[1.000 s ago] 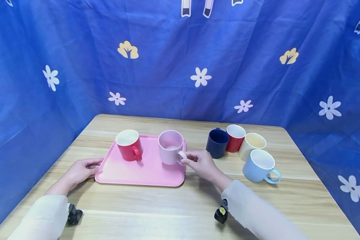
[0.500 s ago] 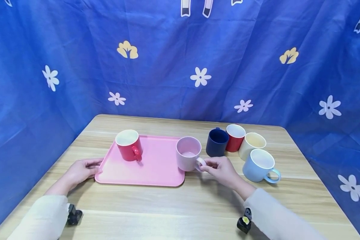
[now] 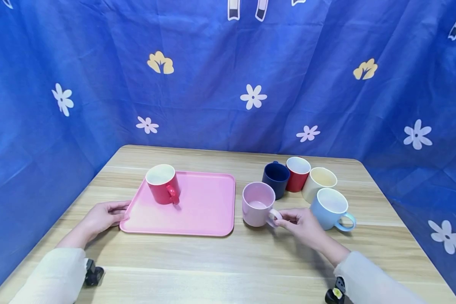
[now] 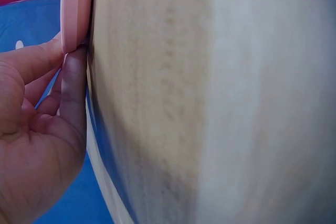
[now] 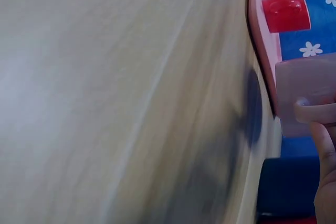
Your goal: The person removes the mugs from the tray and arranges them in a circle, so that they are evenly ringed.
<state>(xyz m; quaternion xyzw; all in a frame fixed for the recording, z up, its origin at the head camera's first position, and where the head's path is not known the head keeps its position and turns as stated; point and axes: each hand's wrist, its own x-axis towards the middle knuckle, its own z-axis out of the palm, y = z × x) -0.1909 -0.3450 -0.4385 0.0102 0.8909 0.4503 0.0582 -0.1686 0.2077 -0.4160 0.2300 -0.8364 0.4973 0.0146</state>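
My right hand (image 3: 303, 227) pinches the handle of a pale pink mug (image 3: 254, 214), which is upright, just right of the pink tray (image 3: 201, 207). In the right wrist view, a gap and a shadow show between this mug (image 5: 294, 85) and the tabletop, so it hangs slightly above it. My left hand (image 3: 102, 218) is at the tray's left edge. The left wrist view has the tray rim (image 4: 76, 14) between thumb and fingers of that hand (image 4: 37, 135). A red mug (image 3: 162, 188) stands upright on the tray's left part, its handle facing front right.
On the right stand a dark blue mug (image 3: 276, 179), another red mug (image 3: 298, 179), a cream mug (image 3: 311, 188) and a light blue mug (image 3: 324, 213), close together. The wooden table (image 3: 182, 270) backs onto a blue flowered curtain (image 3: 213, 76).
The pale pink mug has moved right and toward the front with my right hand, from over the tray to beside it. Left hand, tray and the other mugs have stayed put.
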